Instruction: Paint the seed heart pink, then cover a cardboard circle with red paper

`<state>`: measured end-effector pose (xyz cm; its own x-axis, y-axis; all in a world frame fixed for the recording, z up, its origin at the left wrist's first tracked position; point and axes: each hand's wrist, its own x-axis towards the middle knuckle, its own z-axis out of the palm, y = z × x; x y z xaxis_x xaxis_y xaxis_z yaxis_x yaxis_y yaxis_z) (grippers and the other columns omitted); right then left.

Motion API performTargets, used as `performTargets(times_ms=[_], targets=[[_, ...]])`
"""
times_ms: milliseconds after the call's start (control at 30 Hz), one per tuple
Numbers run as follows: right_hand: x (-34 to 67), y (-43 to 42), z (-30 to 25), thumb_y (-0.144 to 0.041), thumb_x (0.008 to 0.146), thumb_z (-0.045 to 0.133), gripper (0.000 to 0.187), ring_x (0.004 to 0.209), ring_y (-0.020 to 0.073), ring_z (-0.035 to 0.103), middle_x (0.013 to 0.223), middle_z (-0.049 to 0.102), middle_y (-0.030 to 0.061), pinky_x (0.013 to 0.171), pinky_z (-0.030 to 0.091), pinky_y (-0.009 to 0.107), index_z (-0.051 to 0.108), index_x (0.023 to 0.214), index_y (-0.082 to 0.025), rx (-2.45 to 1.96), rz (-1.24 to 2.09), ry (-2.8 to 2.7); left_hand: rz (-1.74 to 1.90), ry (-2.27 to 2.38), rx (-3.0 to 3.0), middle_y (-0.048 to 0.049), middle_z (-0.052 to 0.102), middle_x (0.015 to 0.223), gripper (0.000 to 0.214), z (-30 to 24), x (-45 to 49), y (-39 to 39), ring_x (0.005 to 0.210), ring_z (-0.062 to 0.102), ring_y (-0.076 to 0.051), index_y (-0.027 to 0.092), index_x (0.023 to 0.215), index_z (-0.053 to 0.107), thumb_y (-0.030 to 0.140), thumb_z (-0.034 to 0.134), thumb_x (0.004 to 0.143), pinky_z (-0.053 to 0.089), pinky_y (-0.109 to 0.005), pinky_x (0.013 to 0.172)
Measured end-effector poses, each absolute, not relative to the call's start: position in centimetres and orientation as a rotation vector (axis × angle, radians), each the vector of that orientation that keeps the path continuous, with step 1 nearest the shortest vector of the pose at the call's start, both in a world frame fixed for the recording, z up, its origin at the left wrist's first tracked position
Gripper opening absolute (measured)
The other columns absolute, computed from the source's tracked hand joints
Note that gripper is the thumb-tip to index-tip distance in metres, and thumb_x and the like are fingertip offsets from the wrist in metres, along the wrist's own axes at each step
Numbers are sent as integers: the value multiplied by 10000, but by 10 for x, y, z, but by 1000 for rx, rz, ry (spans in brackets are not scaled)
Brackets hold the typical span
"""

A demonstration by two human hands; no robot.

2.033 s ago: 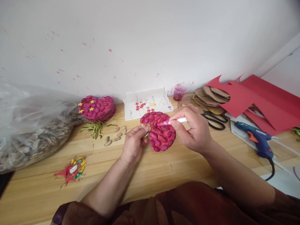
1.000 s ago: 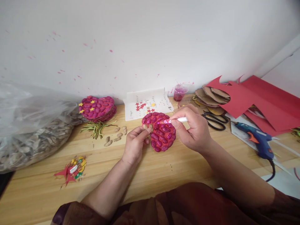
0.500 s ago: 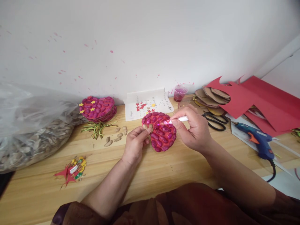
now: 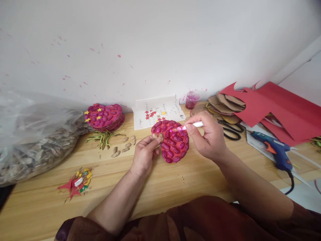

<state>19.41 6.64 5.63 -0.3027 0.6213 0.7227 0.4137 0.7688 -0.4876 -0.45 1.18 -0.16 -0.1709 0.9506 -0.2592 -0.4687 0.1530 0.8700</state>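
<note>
My left hand [image 4: 146, 152] pinches the left edge of a round disc [image 4: 173, 142] covered in magenta-painted peanuts over a red base. Two peanuts [image 4: 158, 136] beside my left thumb are unpainted tan. In my right hand [image 4: 207, 137] is a white-handled paintbrush [image 4: 194, 125], its pink-stained tip against the upper part of the disc. Several loose peanuts [image 4: 126, 147] lie on the table to the left of the disc. Behind it, red and yellow paper stars [image 4: 150, 114] rest on a white sheet [image 4: 140, 124] with writing.
At back left sits a stack of painted peanut discs [image 4: 107, 117] with a yarn bundle [image 4: 102, 138]. A plastic bag of peanuts [image 4: 42, 147] fills the left. Rightward are a paint cup [image 4: 192, 100], cardboard discs [image 4: 223, 106], scissors [image 4: 233, 130], red paper [image 4: 288, 110] and a blue glue gun [image 4: 278, 150].
The brush tip has shifted slightly up and right over the disc, with my right hand. My left hand keeps its hold on the disc.
</note>
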Motion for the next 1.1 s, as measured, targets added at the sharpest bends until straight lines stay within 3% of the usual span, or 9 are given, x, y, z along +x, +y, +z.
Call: performTargets(times_ms=[733, 1100], targets=[[193, 65, 58, -195, 921, 605, 48, 771, 200, 584, 803, 685, 26, 766, 425, 402, 609, 886, -227, -782, 169, -1956, 1386, 1157, 601, 18, 568, 653, 263, 0, -2, 11, 518, 429, -49, 131, 777, 718, 333, 868, 701, 303, -199, 498], [189, 63, 55, -225, 910, 614, 53, 722, 191, 569, 748, 668, 12, 752, 404, 392, 644, 866, -230, -720, 338, -2091, 1358, 1203, 624, 29, 566, 624, 294, 1, -2, 11, 496, 441, -53, 137, 735, 690, 372, 863, 697, 308, -204, 494]])
